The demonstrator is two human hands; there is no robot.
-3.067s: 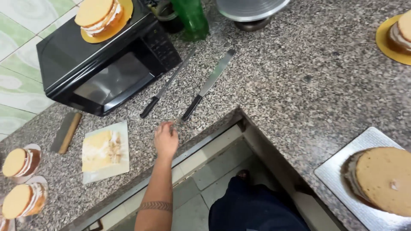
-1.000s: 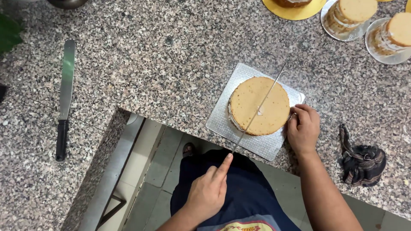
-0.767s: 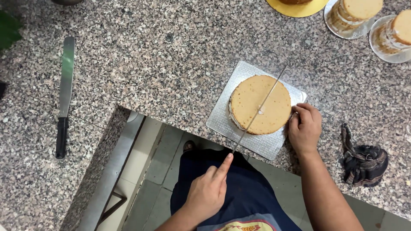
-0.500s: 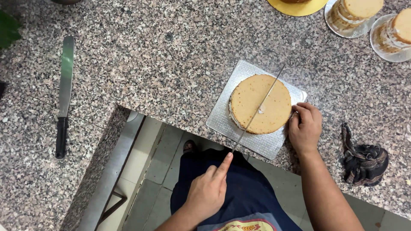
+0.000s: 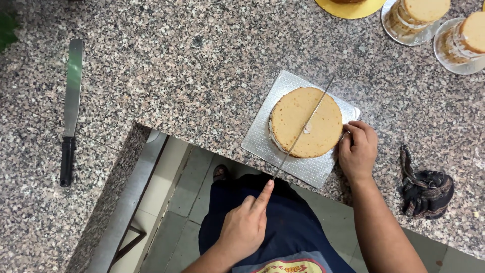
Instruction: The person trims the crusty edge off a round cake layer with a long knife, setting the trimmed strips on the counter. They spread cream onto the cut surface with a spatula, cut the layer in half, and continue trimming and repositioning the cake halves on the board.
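Note:
A round golden cake (image 5: 305, 123) with a pale cream layer sits on a square silver board (image 5: 262, 141) at the edge of a speckled granite counter. My left hand (image 5: 246, 227) grips the handle of a long thin spatula (image 5: 303, 129), index finger stretched along it, and the blade lies flat across the top of the cake with a dab of cream on it. My right hand (image 5: 357, 151) rests against the board's right corner beside the cake, fingers curled on the edge.
A second long spatula with a black handle (image 5: 69, 114) lies on the counter at the left. Two layered cakes on round silver boards (image 5: 411, 17) (image 5: 465, 43) and a yellow board (image 5: 348, 6) stand at the back right. A dark crumpled cloth (image 5: 424, 184) lies right of my right arm.
Three seconds ago I faced a microwave with my left hand reaching toward two spatulas. Over the last second the hands, spatula and cake have barely moved.

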